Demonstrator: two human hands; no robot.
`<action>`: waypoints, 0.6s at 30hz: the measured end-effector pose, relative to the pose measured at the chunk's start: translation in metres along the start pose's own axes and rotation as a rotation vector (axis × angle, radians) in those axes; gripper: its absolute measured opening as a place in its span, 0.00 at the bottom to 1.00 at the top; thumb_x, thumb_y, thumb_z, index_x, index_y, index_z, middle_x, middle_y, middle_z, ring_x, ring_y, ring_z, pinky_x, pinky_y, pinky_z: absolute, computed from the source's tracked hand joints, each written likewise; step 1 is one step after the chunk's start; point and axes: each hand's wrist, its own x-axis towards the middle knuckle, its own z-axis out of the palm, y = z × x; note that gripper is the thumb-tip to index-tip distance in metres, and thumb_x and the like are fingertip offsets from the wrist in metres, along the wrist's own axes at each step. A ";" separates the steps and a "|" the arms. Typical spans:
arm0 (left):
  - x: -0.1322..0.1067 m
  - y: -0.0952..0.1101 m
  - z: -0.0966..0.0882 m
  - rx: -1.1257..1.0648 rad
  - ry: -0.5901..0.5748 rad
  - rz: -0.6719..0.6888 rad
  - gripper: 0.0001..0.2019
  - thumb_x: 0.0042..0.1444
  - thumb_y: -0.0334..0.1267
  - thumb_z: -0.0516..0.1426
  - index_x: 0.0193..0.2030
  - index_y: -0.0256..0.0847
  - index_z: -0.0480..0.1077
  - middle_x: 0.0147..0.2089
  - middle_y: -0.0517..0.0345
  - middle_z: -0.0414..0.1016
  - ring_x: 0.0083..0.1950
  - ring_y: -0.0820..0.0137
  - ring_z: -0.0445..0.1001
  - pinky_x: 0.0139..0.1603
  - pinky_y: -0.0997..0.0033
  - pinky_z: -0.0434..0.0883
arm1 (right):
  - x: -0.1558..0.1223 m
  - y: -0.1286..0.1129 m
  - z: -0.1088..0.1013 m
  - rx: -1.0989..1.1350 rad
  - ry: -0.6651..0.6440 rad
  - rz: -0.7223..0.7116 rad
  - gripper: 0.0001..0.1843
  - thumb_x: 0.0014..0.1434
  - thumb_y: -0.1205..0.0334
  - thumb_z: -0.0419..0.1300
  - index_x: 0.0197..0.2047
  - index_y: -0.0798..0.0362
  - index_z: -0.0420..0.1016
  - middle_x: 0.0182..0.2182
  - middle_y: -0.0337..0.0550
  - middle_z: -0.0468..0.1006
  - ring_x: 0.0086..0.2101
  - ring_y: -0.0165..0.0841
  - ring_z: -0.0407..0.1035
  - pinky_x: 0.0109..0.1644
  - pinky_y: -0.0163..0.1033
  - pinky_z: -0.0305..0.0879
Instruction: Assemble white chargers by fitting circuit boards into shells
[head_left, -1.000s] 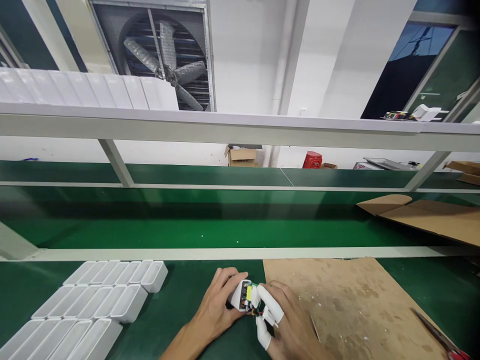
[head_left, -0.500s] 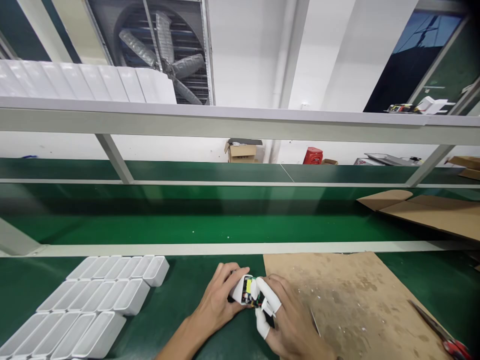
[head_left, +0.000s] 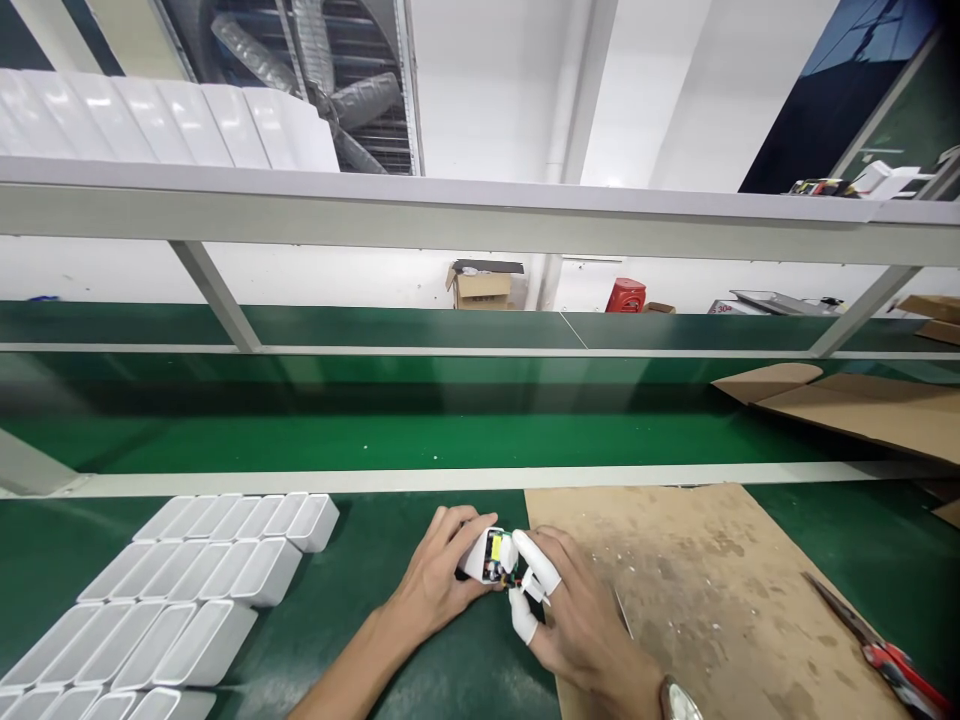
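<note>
Between both hands, over the green tabletop, is a small white plastic housing [head_left: 474, 560] with a circuit board [head_left: 493, 560] showing in its open side. The board carries a yellow component and some dark ones. My left hand [head_left: 441, 570] is closed round the housing from the left. White finger cots cover the thumb and index finger of my right hand [head_left: 564, 600], which pinches a small white plastic part [head_left: 534, 584] at the board's right end. Whether that part is joined to the board is hard to see.
Rows of white plastic boxes [head_left: 206, 635] stand at left. A stained cardboard sheet [head_left: 675, 590] lies at right, bearing a thin metal tool [head_left: 623, 614] and red-handled scissors [head_left: 874, 645]. Behind runs a green belt [head_left: 420, 440] under a shelf rail [head_left: 480, 215]; cardboard [head_left: 862, 410] rests at far right.
The view has tipped downward, so the front row of white boxes and a watch on my right wrist now show. Both hands keep nearly the same grip on the housing and white part.
</note>
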 end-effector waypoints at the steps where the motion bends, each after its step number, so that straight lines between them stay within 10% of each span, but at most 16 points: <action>1: 0.000 0.000 0.000 -0.004 0.000 0.008 0.32 0.66 0.45 0.67 0.73 0.51 0.62 0.59 0.48 0.70 0.54 0.58 0.72 0.57 0.59 0.72 | -0.001 0.000 0.000 0.005 -0.011 0.001 0.37 0.63 0.74 0.56 0.75 0.59 0.58 0.55 0.59 0.78 0.56 0.50 0.71 0.56 0.56 0.79; 9: 0.004 0.006 -0.006 -0.161 -0.127 0.032 0.31 0.69 0.41 0.63 0.75 0.51 0.59 0.63 0.47 0.74 0.58 0.57 0.74 0.61 0.54 0.75 | 0.001 0.002 -0.001 0.182 -0.124 0.070 0.35 0.68 0.63 0.61 0.75 0.52 0.57 0.56 0.57 0.77 0.54 0.50 0.73 0.55 0.58 0.80; 14: -0.001 0.003 -0.007 -0.285 -0.132 -0.172 0.24 0.69 0.41 0.58 0.70 0.47 0.66 0.70 0.46 0.72 0.68 0.54 0.73 0.73 0.47 0.70 | -0.004 0.009 0.002 0.286 -0.089 0.193 0.26 0.73 0.70 0.52 0.71 0.45 0.64 0.61 0.54 0.75 0.58 0.42 0.73 0.60 0.51 0.78; 18: -0.001 0.002 -0.013 -0.388 -0.117 -0.275 0.29 0.67 0.44 0.59 0.74 0.46 0.62 0.60 0.47 0.79 0.58 0.56 0.79 0.64 0.51 0.77 | -0.009 0.013 0.012 0.232 -0.205 0.189 0.30 0.70 0.70 0.57 0.73 0.45 0.64 0.66 0.55 0.73 0.64 0.47 0.71 0.65 0.55 0.76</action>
